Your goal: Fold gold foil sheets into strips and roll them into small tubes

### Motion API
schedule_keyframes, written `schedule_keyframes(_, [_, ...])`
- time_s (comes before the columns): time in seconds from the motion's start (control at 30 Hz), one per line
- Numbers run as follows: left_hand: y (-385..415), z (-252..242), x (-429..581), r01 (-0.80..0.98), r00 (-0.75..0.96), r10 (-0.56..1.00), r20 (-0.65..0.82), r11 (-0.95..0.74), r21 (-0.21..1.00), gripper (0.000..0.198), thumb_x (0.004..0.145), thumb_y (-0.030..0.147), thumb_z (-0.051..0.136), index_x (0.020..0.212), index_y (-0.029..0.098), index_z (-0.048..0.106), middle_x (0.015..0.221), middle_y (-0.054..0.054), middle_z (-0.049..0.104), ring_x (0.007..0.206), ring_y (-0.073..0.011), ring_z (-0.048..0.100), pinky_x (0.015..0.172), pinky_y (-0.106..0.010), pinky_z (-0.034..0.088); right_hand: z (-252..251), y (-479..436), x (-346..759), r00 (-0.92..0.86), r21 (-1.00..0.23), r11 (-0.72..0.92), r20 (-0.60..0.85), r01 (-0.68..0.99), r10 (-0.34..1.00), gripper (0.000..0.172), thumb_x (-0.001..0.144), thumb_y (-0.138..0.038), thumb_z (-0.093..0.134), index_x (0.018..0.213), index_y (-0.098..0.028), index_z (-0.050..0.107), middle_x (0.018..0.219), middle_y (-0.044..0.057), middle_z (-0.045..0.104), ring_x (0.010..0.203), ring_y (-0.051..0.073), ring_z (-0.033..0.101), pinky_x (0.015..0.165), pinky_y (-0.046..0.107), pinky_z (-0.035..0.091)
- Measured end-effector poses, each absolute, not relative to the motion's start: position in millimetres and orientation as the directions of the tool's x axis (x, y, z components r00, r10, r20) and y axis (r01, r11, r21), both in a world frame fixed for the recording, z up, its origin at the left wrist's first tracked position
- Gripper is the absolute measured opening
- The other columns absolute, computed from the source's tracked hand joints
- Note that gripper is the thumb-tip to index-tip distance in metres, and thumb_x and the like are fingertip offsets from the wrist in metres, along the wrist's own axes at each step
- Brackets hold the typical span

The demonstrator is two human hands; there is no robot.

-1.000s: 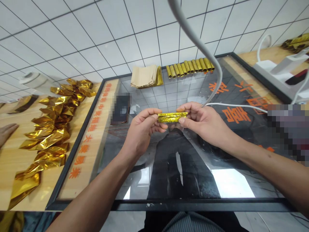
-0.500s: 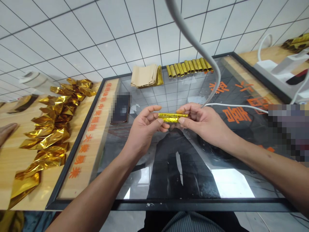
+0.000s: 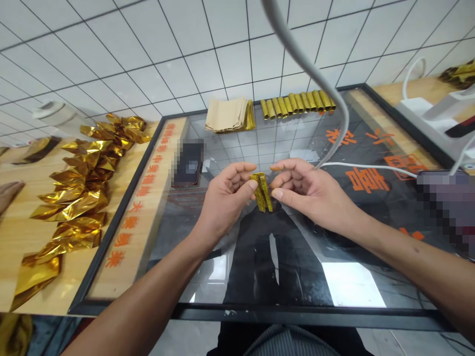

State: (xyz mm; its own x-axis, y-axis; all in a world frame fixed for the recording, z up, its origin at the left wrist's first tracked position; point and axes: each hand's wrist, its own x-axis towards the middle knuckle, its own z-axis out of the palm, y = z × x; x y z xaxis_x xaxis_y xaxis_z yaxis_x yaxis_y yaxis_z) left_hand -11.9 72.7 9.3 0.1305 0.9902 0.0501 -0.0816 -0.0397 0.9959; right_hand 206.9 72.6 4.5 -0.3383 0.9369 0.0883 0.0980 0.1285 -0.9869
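A folded piece of gold foil paper (image 3: 261, 194) stands almost upright over the dark glass, its two long edges rolled toward a groove down the middle. My left hand (image 3: 232, 193) pinches its left side between thumb and fingers. Just to the right, my right hand (image 3: 299, 185) is open, with thumb and forefinger apart and the fingertips close to the paper's edge; I cannot tell whether they touch. Behind my hands, a row of gold paper rolls (image 3: 297, 104) lies along the back edge, beside a stack of tan-backed paper sheets (image 3: 226, 114).
A phone (image 3: 188, 163) lies left on the glass-topped table (image 3: 208, 232). Folded gold foil pieces (image 3: 79, 183) are heaped on the wooden surface at left, near another person's hand (image 3: 10, 195). A grey cable (image 3: 311, 74) hangs in front; a white power strip (image 3: 426, 121) is at right.
The gold paper has turned from lying sideways between both hands to standing lengthwise in my left hand. My right hand has let go of it and its fingers have spread.
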Motion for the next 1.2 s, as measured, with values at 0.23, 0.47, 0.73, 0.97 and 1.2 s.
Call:
schedule_keyframes(0.23, [71.3, 5.2, -10.0, -0.062, 0.246, 0.968, 0.050, -0.036, 0.997, 0.030, 0.092, 0.027, 0.081, 0.119, 0.021, 0.072, 0.088, 0.001, 0.072, 0.075, -0.0107, 0.063, 0.071, -0.023, 0.051, 9.3, 67.5, 204.4, -0.344, -0.955, 0.252, 0.186, 0.158, 0.921, 0.033, 0.096, -0.028, 0.078, 0.128, -0.025, 0.072, 0.095, 0.000, 0.070, 0.078, 0.014, 0.065, 0.072, 0.029, 0.056])
schedule_keyframes(0.47, [68.0, 8.7, -7.8, -0.066, 0.254, 0.967, 0.005, 0.012, 0.998, 0.030, 0.093, 0.033, 0.080, 0.119, 0.021, 0.071, 0.082, 0.002, 0.071, 0.066, -0.0118, 0.060, 0.061, -0.024, 0.047, 14.9, 69.0, 202.4, -0.355, -0.975, 0.167, 0.106, 0.147, 0.929, 0.021, 0.091, -0.038, 0.086, 0.095, -0.022, 0.074, 0.083, 0.000, 0.071, 0.072, 0.015, 0.062, 0.067, 0.030, 0.053])
schedule_keyframes(0.73, [72.4, 12.5, -10.3, -0.054, 0.234, 0.972, 0.005, 0.008, 0.999, 0.029, 0.090, 0.023, 0.078, 0.118, 0.021, 0.070, 0.091, -0.001, 0.076, 0.085, -0.0154, 0.073, 0.078, -0.026, 0.053, 11.4, 76.4, 208.5, -0.278, -0.993, 0.087, 0.061, 0.082, 0.959, 0.029, 0.088, -0.046, 0.088, 0.093, -0.022, 0.072, 0.083, 0.002, 0.074, 0.075, 0.017, 0.069, 0.071, 0.032, 0.058])
schedule_keyframes(0.97, [74.5, 16.6, -13.9, -0.113, 0.219, 0.976, 0.000, 0.025, 0.993, 0.043, 0.078, 0.006, 0.074, 0.118, 0.022, 0.072, 0.103, -0.002, 0.076, 0.090, -0.0146, 0.074, 0.079, -0.024, 0.055, 13.9, 79.6, 210.2, -0.180, -0.995, 0.078, 0.065, 0.067, 0.982, 0.026, 0.087, -0.041, 0.089, 0.093, -0.022, 0.072, 0.077, 0.000, 0.073, 0.070, 0.016, 0.071, 0.070, 0.031, 0.061])
schedule_keyframes(1.2, [75.2, 16.0, -16.8, -0.138, 0.185, 0.982, -0.027, 0.053, 0.989, 0.050, 0.070, 0.004, 0.073, 0.117, 0.022, 0.074, 0.110, -0.005, 0.076, 0.095, -0.0179, 0.073, 0.067, -0.021, 0.058, 14.9, 79.7, 210.8, -0.134, -0.996, 0.064, 0.055, 0.063, 0.989, 0.025, 0.087, -0.040, 0.089, 0.092, -0.024, 0.071, 0.076, 0.001, 0.074, 0.070, 0.017, 0.073, 0.067, 0.031, 0.062])
